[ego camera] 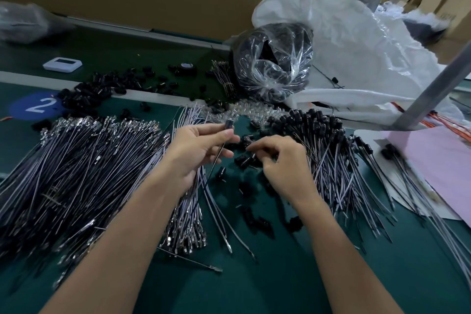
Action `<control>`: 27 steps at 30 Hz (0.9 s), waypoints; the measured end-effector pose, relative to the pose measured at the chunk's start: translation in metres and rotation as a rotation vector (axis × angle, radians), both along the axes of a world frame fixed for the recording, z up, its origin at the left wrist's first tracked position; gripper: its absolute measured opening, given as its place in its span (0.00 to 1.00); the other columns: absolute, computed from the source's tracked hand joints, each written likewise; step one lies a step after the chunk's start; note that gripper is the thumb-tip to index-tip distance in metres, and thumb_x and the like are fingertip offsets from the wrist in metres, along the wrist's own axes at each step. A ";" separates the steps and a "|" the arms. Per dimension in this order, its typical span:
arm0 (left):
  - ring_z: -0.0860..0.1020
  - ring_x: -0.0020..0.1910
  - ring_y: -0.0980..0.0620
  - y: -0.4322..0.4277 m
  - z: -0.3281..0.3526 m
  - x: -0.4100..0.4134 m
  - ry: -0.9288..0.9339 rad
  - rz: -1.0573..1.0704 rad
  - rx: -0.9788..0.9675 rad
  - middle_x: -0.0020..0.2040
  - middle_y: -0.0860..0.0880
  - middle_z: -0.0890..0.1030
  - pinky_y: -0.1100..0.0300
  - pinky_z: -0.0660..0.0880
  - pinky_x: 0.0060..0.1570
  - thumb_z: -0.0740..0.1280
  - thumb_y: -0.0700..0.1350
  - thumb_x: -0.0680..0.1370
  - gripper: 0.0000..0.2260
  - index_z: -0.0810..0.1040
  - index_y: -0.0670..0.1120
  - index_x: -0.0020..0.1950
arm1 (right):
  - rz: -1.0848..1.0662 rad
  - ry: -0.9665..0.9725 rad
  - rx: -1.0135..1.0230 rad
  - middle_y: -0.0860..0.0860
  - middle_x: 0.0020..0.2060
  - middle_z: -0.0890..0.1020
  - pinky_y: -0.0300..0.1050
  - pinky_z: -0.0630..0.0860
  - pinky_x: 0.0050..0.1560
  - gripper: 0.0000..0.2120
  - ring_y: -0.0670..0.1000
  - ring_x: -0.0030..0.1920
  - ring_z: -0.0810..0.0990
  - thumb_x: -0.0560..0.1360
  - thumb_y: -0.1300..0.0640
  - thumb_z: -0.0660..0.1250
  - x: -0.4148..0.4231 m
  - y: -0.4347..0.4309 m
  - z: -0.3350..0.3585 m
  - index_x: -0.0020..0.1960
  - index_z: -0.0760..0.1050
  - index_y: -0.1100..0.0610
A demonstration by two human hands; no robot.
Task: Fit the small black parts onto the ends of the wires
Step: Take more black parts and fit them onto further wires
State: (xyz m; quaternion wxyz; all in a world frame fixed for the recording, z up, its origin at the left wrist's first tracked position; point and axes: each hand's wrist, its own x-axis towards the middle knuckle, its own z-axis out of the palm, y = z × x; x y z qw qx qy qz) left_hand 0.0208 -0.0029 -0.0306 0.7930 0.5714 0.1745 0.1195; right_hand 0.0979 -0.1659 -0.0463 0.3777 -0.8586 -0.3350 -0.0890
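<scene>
My left hand (201, 146) pinches a thin wire (218, 158) between thumb and fingertips; a small black part (228, 125) sits on the wire's upper end. My right hand (277, 158) is just to the right, fingers curled down over loose black parts (244, 158) on the green mat; whether it holds one is hidden by the fingers. A big pile of bare wires (84, 160) with metal terminals lies to the left. Wires with black parts fitted (323, 140) fan out to the right.
More loose black parts (102, 89) are scattered at the back left beside a white device (62, 64). A clear bag of black parts (274, 61) and a large white sack (356, 41) stand at the back right. A grey metal post (433, 89) and pink paper (438, 160) lie to the right.
</scene>
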 end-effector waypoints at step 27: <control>0.69 0.23 0.59 -0.007 -0.016 0.009 -0.025 0.136 0.093 0.37 0.46 0.86 0.69 0.67 0.24 0.71 0.39 0.76 0.02 0.83 0.45 0.47 | -0.071 0.057 -0.475 0.59 0.54 0.82 0.52 0.78 0.55 0.11 0.59 0.54 0.80 0.79 0.59 0.66 0.067 0.089 0.020 0.59 0.79 0.60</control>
